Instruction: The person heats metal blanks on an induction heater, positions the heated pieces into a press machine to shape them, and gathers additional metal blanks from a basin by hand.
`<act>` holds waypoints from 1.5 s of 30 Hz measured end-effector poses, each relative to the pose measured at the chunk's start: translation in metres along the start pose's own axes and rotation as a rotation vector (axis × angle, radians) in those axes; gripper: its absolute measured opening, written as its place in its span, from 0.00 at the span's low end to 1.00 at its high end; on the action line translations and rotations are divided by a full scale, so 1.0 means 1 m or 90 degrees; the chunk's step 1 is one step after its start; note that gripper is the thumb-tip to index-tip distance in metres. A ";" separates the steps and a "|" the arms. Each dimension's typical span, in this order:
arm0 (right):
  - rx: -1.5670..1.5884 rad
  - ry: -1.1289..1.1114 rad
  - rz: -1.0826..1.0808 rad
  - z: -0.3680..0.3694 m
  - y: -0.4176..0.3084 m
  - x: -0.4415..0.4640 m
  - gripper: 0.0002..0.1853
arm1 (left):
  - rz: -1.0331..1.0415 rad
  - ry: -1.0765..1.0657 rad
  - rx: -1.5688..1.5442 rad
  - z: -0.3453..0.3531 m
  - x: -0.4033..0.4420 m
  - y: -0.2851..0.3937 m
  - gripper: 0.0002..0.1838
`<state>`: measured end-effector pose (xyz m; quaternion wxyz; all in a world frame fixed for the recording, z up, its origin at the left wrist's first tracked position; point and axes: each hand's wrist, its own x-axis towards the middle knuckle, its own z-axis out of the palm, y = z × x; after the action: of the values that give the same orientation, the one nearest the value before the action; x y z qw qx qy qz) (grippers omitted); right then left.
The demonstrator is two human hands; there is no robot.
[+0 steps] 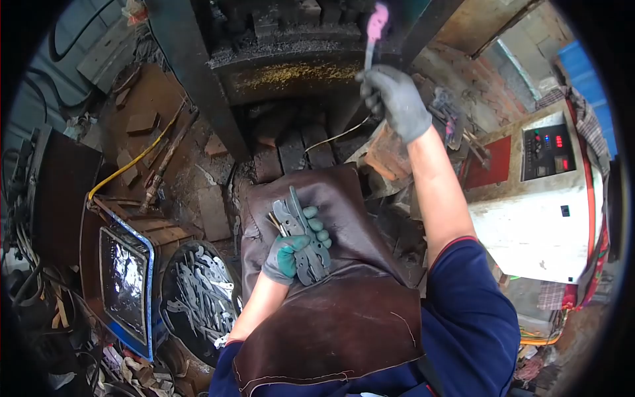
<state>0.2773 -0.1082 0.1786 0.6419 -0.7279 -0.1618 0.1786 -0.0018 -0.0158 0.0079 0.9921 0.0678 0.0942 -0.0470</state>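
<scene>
My left hand (286,257), in a green and grey glove, is closed around several flat grey metal blanks (312,266) with holes in them. It holds them over the brown leather apron (331,311) on my lap. Thin brass-coloured ends stick out beside these blanks. My right hand (400,104), in a grey glove, is raised at the upper right with its fingers wrapped round the lower end of a metal blank (376,28). The top of that blank glows pink and points upward, close to the dark machine frame (218,79).
A round tub (233,344) full of grey metal blanks stands at the lower left, beside a blue-rimmed container (153,264) of dark liquid. On the right is a control cabinet (529,231) with red displays. Metal pieces (450,116), some pinkish, lie behind my right arm near a brick-coloured block (389,155).
</scene>
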 end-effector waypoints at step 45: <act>0.075 -0.036 0.225 0.012 0.079 -0.096 0.13 | -0.115 -0.037 -0.019 -0.009 -0.005 0.006 0.44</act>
<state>0.1876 -0.1516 0.1036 0.6374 -0.7006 -0.0383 0.3184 -0.0079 -0.0077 0.0009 0.9870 0.0428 0.0719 -0.1371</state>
